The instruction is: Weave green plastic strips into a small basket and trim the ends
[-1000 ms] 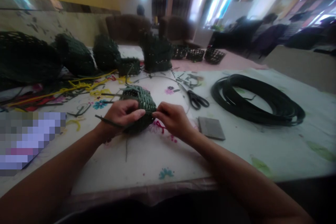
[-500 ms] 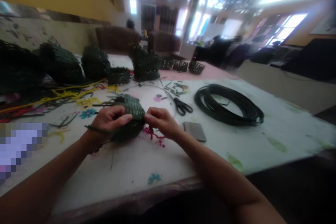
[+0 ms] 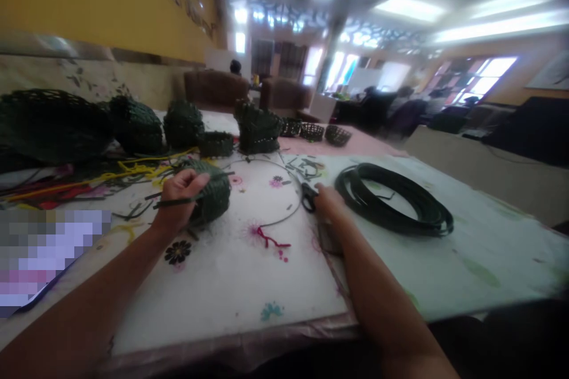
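A small dark green woven basket (image 3: 216,198) is held off to the left above the table, with loose strip ends sticking out. My left hand (image 3: 180,195) is closed on its near left side. My right hand (image 3: 328,201) is at the black scissors (image 3: 309,196), which lie on the table. Its fingertips touch or nearly touch the scissor handles, and most of the fingers are hidden behind the hand.
A coil of dark strip (image 3: 393,198) lies right of my right hand. Several woven baskets (image 3: 258,127) line the table's back. Yellow strings (image 3: 133,170) are at left, strip scraps (image 3: 304,167) behind the scissors. The table's front edge (image 3: 249,340) is near me.
My right hand has let go of the basket and moved right to the scissors. My left hand has moved slightly left with the basket, which has turned. The view has tilted up.
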Demonstrator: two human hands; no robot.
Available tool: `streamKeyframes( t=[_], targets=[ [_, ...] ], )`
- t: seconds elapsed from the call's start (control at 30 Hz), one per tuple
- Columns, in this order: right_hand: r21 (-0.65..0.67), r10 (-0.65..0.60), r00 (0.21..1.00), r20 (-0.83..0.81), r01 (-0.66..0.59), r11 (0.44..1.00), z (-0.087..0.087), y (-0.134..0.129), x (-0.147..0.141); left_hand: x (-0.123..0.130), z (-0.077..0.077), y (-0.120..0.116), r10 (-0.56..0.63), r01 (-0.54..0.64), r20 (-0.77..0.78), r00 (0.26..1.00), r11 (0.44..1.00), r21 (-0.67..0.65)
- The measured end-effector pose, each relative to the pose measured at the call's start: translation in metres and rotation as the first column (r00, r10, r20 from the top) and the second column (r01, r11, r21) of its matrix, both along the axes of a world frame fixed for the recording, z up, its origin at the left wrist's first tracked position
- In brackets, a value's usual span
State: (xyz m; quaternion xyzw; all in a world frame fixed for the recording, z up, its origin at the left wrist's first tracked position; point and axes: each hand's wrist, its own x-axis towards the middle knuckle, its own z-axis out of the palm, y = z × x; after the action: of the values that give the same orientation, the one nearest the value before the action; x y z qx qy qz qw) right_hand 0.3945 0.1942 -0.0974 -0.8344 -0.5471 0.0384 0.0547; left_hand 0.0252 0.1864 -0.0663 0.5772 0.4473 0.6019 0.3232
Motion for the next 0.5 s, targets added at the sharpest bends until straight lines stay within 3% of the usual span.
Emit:
streamKeyframes(
  t=[0.2,0.33,0.5],
  targets=[
    [-0.012,0.032,0.998,0.059,-0.031,0.999,0.005,-0.003,-0.010,-0.005,0.000,0.003,0.048,-0.046,-0.039,0.998,0.998,0.053],
    [-0.082,0.099,0.995,0.032,-0.096,0.992,0.005,-0.005,-0.013,-0.005,-0.003,0.006,0.081,-0.073,-0.075,0.994,0.992,0.102],
    [-0.068,0.137,0.990,-0.021,-0.138,0.988,0.008,-0.005,-0.003,-0.002,-0.008,0.004,0.081,-0.066,-0.125,0.989,0.991,0.120]
  ],
)
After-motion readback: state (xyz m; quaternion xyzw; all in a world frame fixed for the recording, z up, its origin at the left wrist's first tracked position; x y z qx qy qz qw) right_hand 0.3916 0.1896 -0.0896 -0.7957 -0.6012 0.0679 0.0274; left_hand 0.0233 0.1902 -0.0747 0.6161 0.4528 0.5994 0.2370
